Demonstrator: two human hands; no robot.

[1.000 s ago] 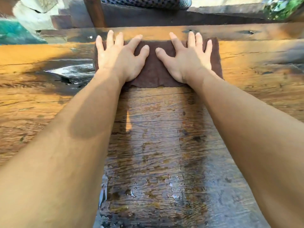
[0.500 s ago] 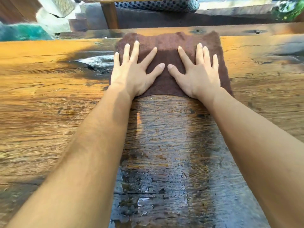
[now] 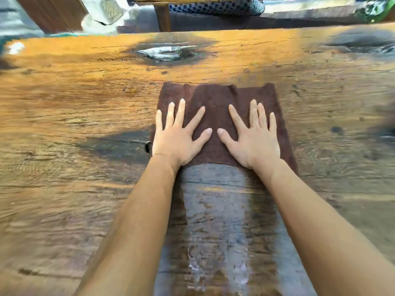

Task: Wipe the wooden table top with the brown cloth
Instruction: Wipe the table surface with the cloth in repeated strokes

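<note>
The brown cloth (image 3: 215, 97) lies spread flat on the wooden table top (image 3: 74, 103), in the middle of the view. My left hand (image 3: 177, 137) presses flat on its left half, fingers spread. On the right half, my right hand (image 3: 254, 139) lies flat the same way. The two thumbs nearly meet at the cloth's centre. Neither hand grips the cloth. A dark wet streak (image 3: 215, 221) runs over the wood from the cloth's near edge toward me, between my forearms.
A shiny wet hollow (image 3: 164, 52) sits in the wood beyond the cloth, near the table's far edge. Behind that edge stand a wooden post (image 3: 163, 17) and a dark patterned cushion (image 3: 215, 6). Dry orange-brown wood stretches to both sides.
Both hands have slid the cloth back toward me, away from the table's far edge. More bare wood now shows beyond the cloth.
</note>
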